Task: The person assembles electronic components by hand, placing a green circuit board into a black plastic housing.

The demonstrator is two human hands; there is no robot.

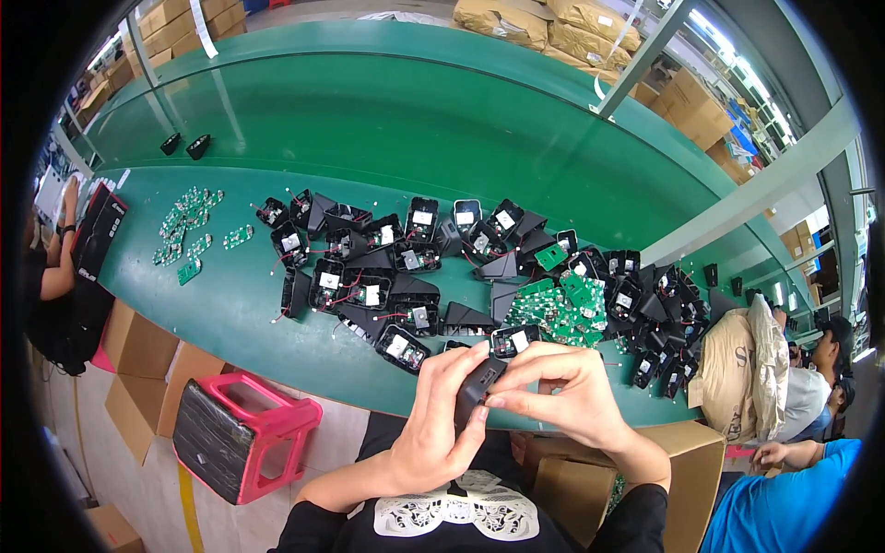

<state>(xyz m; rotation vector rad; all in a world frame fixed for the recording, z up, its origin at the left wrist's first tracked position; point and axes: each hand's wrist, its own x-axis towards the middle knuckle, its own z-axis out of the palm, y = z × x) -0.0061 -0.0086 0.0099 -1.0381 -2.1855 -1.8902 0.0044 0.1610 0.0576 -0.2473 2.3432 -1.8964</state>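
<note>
Over the near edge of the green workbench, my left hand (438, 419) is closed around a black plastic housing (477, 389) that stands tilted. On its right side, my right hand (562, 392) has thumb and forefinger pinched against the housing's edge; anything small between those fingertips is hidden. Just beyond my hands lies an open black housing (513, 342) with a white part inside. Several more open housings (371, 288) with red wires and white connectors are spread across the bench. Right of them is a pile of green circuit boards (558, 309).
More black housings (664, 313) crowd the bench's right, beside a brown sack (728, 369). Loose boards (189, 221) lie at the left. A pink stool (267, 433) and cardboard boxes (682, 470) stand near me. Other people sit at both sides, one in a blue sleeve (784, 498).
</note>
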